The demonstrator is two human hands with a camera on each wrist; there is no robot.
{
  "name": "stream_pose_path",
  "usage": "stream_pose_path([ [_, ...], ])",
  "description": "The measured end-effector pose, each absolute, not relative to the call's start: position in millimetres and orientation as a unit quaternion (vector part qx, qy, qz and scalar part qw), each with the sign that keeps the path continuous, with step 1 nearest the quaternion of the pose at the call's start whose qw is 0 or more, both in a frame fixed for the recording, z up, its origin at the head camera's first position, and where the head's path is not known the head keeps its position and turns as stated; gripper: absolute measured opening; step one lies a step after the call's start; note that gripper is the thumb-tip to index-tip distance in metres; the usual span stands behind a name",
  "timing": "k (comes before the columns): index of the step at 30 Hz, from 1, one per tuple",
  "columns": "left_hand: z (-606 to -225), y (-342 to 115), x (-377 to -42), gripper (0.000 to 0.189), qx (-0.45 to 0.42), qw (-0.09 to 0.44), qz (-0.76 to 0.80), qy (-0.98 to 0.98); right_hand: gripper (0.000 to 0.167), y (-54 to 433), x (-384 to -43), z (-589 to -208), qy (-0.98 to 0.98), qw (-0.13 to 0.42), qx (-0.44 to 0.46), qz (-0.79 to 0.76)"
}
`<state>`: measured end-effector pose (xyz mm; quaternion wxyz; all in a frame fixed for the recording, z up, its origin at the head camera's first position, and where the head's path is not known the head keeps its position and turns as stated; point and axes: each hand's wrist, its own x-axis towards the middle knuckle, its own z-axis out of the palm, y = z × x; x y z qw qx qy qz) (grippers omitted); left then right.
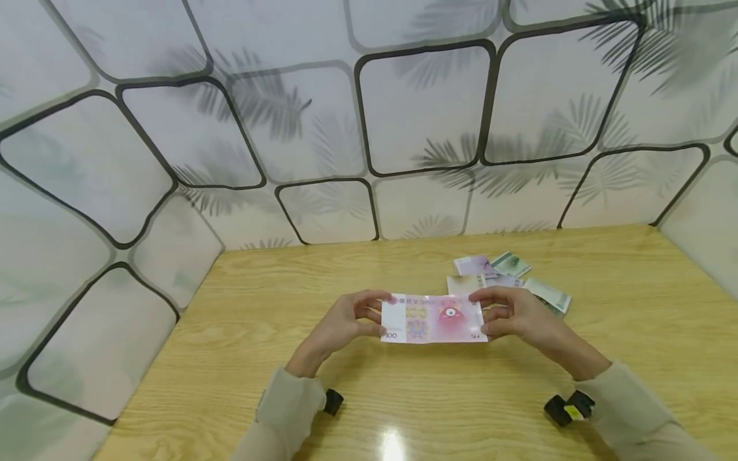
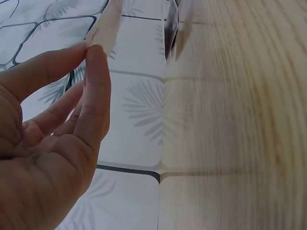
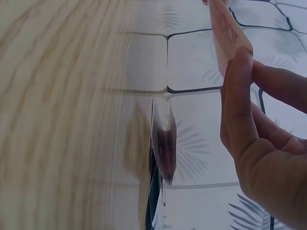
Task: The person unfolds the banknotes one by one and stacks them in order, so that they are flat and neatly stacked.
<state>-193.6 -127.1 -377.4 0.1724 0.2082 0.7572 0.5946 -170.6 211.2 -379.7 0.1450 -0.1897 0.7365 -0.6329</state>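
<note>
A pink and white banknote (image 1: 434,320) marked 100 is stretched between both hands above the table, its printed face toward the head camera. My left hand (image 1: 344,323) pinches its left end between thumb and fingers. At the other end, the thumb and fingers of my right hand (image 1: 521,317) pinch it too. In the left wrist view the banknote (image 2: 106,26) rises edge-on from the fingertips of the left hand (image 2: 57,115). The right wrist view has the banknote (image 3: 225,36) slanting up from the right hand (image 3: 264,129).
Several loose notes (image 1: 469,283), purple, green and pale, lie overlapping on the wood-grain table (image 1: 259,307) behind my right hand. Some notes (image 3: 164,143) look bent upward. A patterned wall (image 1: 426,115) borders the table at the back and left.
</note>
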Motion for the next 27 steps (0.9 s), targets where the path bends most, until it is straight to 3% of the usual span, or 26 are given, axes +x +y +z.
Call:
stream_pose_path([
  [15, -381.2, -136.3, -197.1, 0.050, 0.236, 0.200, 0.567, 0.764, 0.055, 205.1, -173.0, -385.8, 0.739, 0.186, -0.196, -0.618],
  [27, -382.9, -141.4, -199.1, 0.052, 0.225, 0.253, 0.559, 0.757, 0.058, 199.1, -171.4, -391.0, 0.734, 0.232, -0.215, -0.601],
])
